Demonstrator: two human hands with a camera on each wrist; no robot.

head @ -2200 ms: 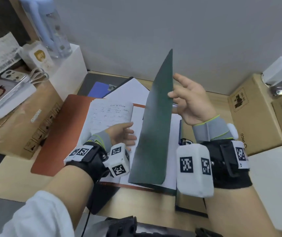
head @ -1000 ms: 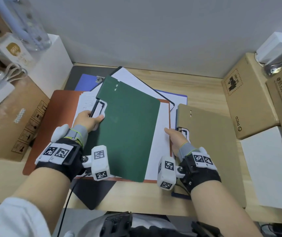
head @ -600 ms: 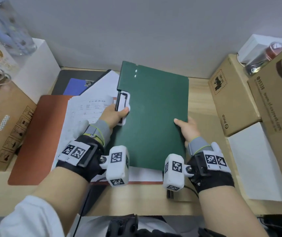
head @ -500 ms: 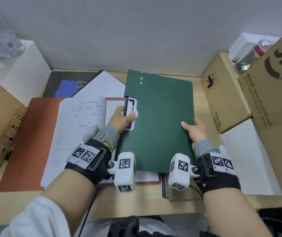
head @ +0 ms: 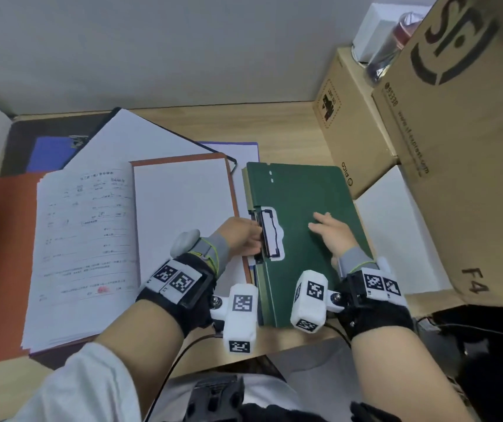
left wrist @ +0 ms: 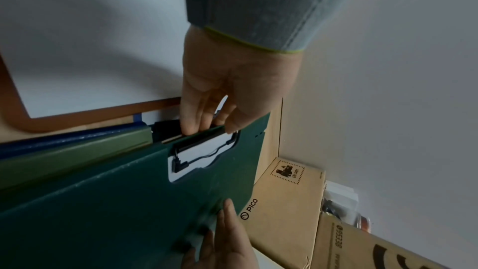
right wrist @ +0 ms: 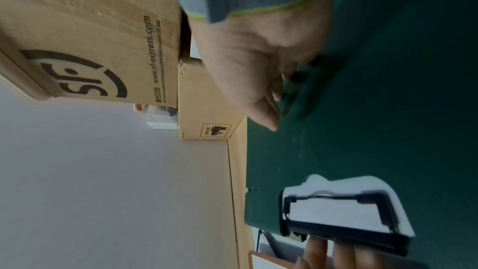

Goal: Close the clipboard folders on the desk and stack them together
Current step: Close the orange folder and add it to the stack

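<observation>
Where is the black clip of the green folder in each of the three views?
Head: black clip just right of centre, at the green folder's left edge, beside the left hand.
Left wrist: centre, under the fingertips.
Right wrist: bottom right.
Shared landmark: PICO box.

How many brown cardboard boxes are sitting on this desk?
2. The smaller PICO-printed brown cardboard box stands at the back right of the wooden desk. The large SF-printed brown cardboard box is right of it, nearer the camera. Others may lie outside the view.
</observation>
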